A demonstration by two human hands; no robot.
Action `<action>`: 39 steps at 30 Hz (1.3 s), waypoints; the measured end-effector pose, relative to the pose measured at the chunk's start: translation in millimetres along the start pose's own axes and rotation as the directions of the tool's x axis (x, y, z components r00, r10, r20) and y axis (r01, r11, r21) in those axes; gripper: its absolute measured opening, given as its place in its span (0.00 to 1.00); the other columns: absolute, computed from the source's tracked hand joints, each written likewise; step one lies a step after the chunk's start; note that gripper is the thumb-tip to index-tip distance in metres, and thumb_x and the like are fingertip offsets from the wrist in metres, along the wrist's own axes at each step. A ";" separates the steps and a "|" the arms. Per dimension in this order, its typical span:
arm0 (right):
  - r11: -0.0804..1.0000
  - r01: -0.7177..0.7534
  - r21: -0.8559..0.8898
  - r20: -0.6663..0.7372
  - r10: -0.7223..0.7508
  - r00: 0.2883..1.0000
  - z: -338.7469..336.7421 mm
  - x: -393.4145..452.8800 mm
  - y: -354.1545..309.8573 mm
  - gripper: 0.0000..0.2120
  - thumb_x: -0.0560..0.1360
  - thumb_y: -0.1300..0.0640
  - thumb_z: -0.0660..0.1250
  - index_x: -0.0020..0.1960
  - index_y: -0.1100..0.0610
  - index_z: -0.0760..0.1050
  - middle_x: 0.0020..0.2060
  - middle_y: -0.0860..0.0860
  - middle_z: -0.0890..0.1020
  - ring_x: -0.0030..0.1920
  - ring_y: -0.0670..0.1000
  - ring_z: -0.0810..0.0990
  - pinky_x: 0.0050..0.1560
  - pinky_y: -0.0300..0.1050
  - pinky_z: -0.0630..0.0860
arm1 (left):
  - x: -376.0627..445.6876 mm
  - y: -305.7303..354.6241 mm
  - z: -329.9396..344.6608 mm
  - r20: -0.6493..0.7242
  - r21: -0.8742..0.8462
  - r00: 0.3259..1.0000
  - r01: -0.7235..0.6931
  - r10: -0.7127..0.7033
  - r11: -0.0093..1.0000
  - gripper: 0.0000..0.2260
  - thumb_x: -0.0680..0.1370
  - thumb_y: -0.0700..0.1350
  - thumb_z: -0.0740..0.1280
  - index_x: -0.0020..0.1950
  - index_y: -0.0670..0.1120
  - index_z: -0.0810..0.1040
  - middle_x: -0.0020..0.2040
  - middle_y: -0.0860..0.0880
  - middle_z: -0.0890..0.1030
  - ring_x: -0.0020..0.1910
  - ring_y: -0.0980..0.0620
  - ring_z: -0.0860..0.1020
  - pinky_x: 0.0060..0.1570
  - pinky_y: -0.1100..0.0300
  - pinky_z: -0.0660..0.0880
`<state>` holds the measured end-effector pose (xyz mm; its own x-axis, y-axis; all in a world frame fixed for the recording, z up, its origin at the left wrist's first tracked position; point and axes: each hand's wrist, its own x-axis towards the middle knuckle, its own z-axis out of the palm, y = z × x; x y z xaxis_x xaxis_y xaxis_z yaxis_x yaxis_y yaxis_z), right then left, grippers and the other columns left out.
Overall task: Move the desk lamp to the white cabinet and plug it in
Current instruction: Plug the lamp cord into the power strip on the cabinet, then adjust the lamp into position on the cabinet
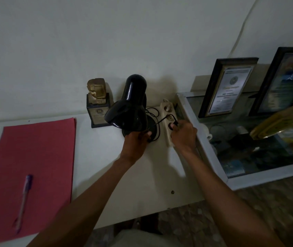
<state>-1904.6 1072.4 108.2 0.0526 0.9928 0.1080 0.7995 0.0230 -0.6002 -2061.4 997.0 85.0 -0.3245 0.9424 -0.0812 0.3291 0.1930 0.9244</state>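
A black desk lamp point(129, 107) stands on the white cabinet top point(106, 166), near the wall. My left hand point(137, 141) grips the lamp's round base at its front edge. Its thin black cord point(157, 122) loops from the base to a black plug point(174, 124). My right hand point(184, 136) pinches that plug at a socket of the beige power strip point(168, 114), which lies to the right of the lamp. Whether the plug is fully seated is hidden by my fingers.
A gold trophy on a dark base point(98, 102) stands left of the lamp. A red folder point(35, 166) with a purple pen point(24, 200) lies at left. Right of the strip sits a glass-topped case point(213, 157) bearing framed certificates point(226, 88).
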 end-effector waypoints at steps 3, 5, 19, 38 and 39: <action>0.997 -0.015 0.071 -0.087 0.021 0.996 4.8 -5.3 -0.8 0.08 0.76 0.68 0.68 0.54 0.64 0.82 0.48 0.61 0.86 0.53 0.61 0.84 0.44 0.27 0.61 | 0.1 -1.4 0.9 0.006 0.023 1.000 -0.026 0.026 0.999 0.11 0.82 0.47 0.65 0.52 0.39 0.81 0.47 0.41 0.84 0.48 0.44 0.83 0.54 0.43 0.79; 0.985 -0.030 0.171 -0.122 0.051 0.991 9.2 -9.7 -1.5 0.12 0.74 0.72 0.68 0.56 0.66 0.81 0.48 0.61 0.87 0.52 0.59 0.85 0.43 0.19 0.62 | 0.2 -1.9 1.2 0.009 0.029 0.999 -0.037 0.037 0.999 0.12 0.82 0.47 0.65 0.52 0.39 0.81 0.46 0.41 0.84 0.48 0.43 0.82 0.53 0.43 0.79; 0.995 0.013 0.103 -0.022 -0.011 1.000 7.2 -1.1 5.8 0.07 0.76 0.67 0.70 0.52 0.61 0.84 0.48 0.58 0.87 0.52 0.59 0.86 0.50 0.41 0.76 | -0.6 -2.4 0.4 0.035 0.059 0.998 -0.050 0.048 0.997 0.11 0.81 0.47 0.66 0.47 0.40 0.82 0.43 0.43 0.84 0.46 0.46 0.82 0.51 0.48 0.78; 0.664 0.721 -0.197 0.251 -0.677 0.692 0.9 -31.1 -38.4 0.11 0.80 0.51 0.64 0.57 0.51 0.83 0.57 0.51 0.84 0.69 0.56 0.74 0.77 0.63 0.51 | 7.2 -42.1 -23.1 -0.032 0.552 0.983 -0.133 0.180 0.823 0.25 0.74 0.57 0.70 0.68 0.46 0.74 0.63 0.44 0.77 0.59 0.42 0.77 0.53 0.53 0.75; 0.650 0.724 -0.232 0.316 -0.654 0.688 2.0 -29.9 -34.7 0.10 0.80 0.51 0.66 0.55 0.51 0.84 0.52 0.51 0.86 0.66 0.56 0.76 0.78 0.64 0.49 | 7.8 -43.1 -23.1 -0.044 0.552 0.984 -0.122 0.175 0.825 0.26 0.74 0.57 0.71 0.68 0.47 0.74 0.63 0.44 0.77 0.58 0.42 0.78 0.51 0.55 0.75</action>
<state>-1935.1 1042.2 124.3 -0.6755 0.7049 0.2162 0.6962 0.7064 -0.1280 -2098.6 989.7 53.1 -0.3010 0.9485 0.0985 0.8004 0.1951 0.5668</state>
